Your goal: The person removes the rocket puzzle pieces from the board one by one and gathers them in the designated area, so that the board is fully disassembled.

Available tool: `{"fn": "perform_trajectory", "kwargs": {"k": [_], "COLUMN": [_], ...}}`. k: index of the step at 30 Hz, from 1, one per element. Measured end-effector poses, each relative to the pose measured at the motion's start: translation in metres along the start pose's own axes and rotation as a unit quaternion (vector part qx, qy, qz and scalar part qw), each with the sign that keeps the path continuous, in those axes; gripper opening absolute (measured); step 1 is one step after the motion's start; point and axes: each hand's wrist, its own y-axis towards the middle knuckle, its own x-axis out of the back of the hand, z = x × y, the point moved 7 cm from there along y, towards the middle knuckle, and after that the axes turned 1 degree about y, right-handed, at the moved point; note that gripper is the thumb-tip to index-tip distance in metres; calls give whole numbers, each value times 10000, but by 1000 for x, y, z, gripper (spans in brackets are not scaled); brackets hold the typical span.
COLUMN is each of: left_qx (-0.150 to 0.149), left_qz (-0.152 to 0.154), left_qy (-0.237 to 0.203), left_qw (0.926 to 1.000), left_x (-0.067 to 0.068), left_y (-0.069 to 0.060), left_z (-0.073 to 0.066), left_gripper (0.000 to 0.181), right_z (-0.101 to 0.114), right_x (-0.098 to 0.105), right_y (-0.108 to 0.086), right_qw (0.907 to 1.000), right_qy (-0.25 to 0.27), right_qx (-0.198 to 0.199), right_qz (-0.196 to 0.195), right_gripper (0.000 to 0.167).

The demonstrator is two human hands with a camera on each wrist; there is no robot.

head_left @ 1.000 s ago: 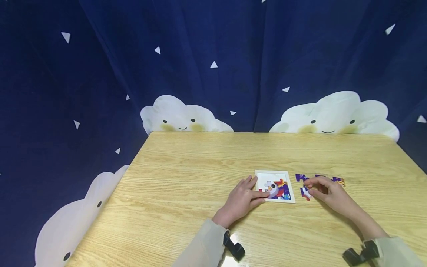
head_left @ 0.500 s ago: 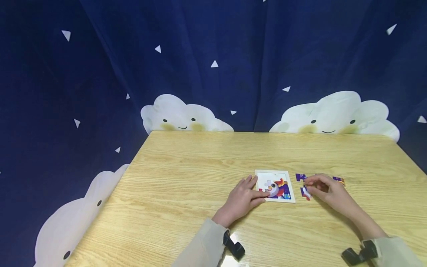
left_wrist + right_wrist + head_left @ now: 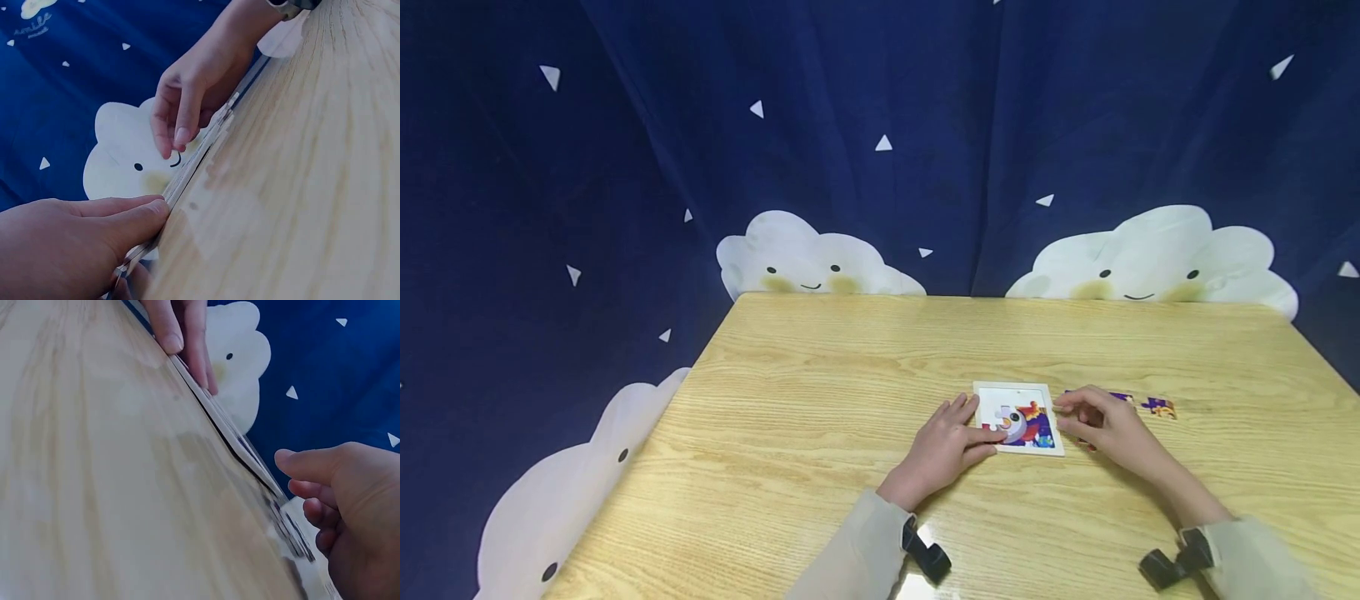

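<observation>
A white square puzzle frame (image 3: 1018, 385) lies on the table, with joined pieces showing a round pale figure (image 3: 1018, 427) in its lower part. My left hand (image 3: 942, 450) rests at its left side, fingers spread and thumb over the lower left pieces. Just past the frame's right edge hovers my right hand (image 3: 1116, 433), fingers loosely bent, and no piece is visible between thumb and fingers, also in the right wrist view, where the hand (image 3: 369, 506) shows large. Under and behind it, loose pieces are partly hidden; another purple-and-orange piece (image 3: 1162, 407) lies farther right.
The wooden table (image 3: 820, 400) extends around the frame. A dark blue curtain (image 3: 850, 83) with white triangles and smiling clouds (image 3: 1157, 254) hangs behind and to the left. Black straps with small black devices (image 3: 931, 560) are on both wrists.
My right hand has moved left from over the loose pieces to the frame's right edge, uncovering pieces on the right and covering those on the left. My left hand has stayed in place.
</observation>
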Motion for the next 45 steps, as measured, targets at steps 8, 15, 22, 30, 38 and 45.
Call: {"fn": "perform_trajectory", "kwargs": {"k": [8, 15, 22, 30, 38, 45], "left_qx": [-59, -47, -60, -37, -62, -93], "left_qz": [-54, -17, 17, 8, -36, -58], "left_qy": [142, 144, 150, 87, 93, 47], "left_qw": [9999, 9999, 9999, 10000, 9999, 9999], "left_x": [-1, -1, -2, -1, -1, -1], "left_y": [1, 1, 1, 1, 1, 0], "left_z": [0, 0, -1, 0, 0, 0], "left_gripper": [29, 30, 30, 30, 29, 29], "right_z": [11, 18, 18, 21, 25, 27], "right_x": [-17, -32, -39, -42, -45, -46], "right_y": [13, 22, 26, 31, 35, 33], "right_qw": [9993, 9980, 9972, 9927, 9877, 9902], "right_qy": [-291, -364, -460, -724, -801, -766], "right_qx": [233, 389, 278, -116, -178, 63], "right_qz": [52, 335, 518, 954, 1327, 1164], "right_gripper": [22, 22, 22, 17, 16, 19]}}
